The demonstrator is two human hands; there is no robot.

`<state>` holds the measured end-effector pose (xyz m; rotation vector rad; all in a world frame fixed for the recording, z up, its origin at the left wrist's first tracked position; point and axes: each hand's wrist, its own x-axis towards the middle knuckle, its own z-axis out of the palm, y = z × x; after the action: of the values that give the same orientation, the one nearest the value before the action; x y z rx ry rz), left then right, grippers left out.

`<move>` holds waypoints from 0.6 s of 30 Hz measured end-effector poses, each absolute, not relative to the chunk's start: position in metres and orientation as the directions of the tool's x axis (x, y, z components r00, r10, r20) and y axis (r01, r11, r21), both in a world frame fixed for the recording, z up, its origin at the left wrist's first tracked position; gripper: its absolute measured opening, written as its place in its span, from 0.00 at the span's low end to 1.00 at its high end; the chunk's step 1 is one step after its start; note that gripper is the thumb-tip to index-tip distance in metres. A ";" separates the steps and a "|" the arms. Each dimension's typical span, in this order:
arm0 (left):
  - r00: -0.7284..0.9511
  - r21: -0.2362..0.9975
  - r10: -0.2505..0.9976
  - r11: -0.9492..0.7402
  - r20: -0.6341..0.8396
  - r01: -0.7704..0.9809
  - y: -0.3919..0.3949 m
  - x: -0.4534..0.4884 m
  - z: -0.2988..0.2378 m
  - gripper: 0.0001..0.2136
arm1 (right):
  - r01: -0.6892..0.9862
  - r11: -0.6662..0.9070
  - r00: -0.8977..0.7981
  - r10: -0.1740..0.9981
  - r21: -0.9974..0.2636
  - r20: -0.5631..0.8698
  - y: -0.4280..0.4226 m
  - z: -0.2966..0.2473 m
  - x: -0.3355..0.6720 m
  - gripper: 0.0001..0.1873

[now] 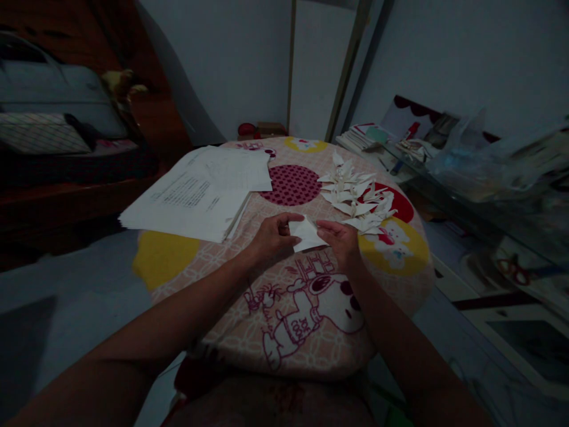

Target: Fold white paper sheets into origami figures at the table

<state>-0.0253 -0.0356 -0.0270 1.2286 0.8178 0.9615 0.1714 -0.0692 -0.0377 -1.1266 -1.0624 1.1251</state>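
A small folded piece of white paper [306, 235] is held up between my two hands above the round table. My left hand [276, 236] pinches its left edge, thumb below and fingers above. At the right edge, my right hand [338, 238] grips it between thumb and fingers. Just beyond my right hand lies a cluster of several folded white paper cranes [355, 196]. To the left of my left hand rests a stack of printed paper sheets [195, 190], its edges slightly uneven.
A patterned cloth [231, 320] with cartoon figures covers the round table. On the right stands a glass-topped table [444, 178] with papers, a plastic bag [471, 160] and scissors [513, 271] on a lower level. A wooden bench [155, 124] with bags is at the left.
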 end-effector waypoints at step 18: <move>0.400 0.985 0.916 0.101 -0.038 -0.138 -0.034 -0.025 -0.026 0.29 | 0.318 0.251 0.137 0.942 -0.914 0.306 -0.070 -0.043 0.175 0.16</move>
<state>-0.0252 -0.0337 -0.0262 1.2113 0.8317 0.9285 0.1746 -0.0703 -0.0430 -1.2809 -1.4017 0.7026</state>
